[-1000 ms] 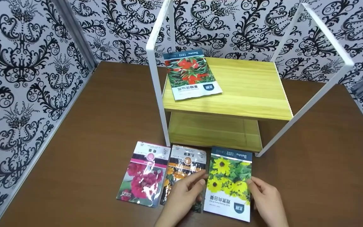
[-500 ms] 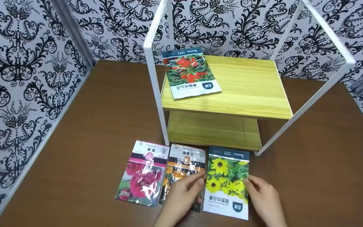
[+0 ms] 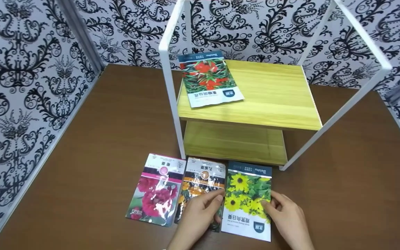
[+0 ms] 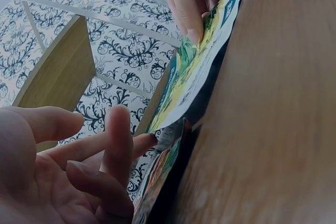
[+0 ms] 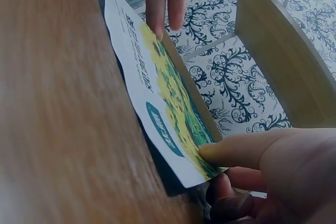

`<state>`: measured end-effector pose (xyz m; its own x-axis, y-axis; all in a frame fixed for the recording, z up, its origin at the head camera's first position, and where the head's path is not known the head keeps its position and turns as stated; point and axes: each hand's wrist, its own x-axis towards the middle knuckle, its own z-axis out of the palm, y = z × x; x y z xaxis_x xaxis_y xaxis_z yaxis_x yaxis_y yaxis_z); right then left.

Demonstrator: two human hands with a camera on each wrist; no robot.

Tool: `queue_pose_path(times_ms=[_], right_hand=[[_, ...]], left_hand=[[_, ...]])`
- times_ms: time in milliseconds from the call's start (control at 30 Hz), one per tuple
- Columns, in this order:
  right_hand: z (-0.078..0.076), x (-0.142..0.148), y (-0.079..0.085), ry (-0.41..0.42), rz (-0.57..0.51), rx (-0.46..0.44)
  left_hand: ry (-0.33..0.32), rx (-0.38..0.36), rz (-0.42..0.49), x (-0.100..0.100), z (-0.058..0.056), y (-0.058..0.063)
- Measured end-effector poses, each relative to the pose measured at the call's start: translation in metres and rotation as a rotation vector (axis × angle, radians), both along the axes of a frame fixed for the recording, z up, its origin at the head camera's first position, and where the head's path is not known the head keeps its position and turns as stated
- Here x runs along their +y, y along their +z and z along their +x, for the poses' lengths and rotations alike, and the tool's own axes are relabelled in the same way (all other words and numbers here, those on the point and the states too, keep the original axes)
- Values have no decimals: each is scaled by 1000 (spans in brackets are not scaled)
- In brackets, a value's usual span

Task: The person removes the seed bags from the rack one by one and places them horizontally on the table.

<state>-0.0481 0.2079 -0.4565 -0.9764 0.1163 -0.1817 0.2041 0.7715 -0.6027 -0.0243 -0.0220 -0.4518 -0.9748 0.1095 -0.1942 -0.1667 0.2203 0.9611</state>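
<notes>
At the lower right of centre in the head view, the right hand is pinching the yellow-flower packet by its right edge — thumb on the face, fingers beneath. The left hand is holding its fingers loosely apart near the left edge; whether they are touching it is unclear. Under that hand, an orange-flower packet is lying beside a pink-flower packet. At upper centre, a red-flower packet is resting on the upper board of a white-framed shelf.
</notes>
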Motion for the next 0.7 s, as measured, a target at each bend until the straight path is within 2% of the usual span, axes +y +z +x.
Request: queue_pose_path(times_ms=[333,700], right_hand=[[2,0,2,7,4,-1],[2,1,1,18,4,-11]], left_hand=[[23,-26,36,1,-1,0],[8,-15,-4,2,0,-1]])
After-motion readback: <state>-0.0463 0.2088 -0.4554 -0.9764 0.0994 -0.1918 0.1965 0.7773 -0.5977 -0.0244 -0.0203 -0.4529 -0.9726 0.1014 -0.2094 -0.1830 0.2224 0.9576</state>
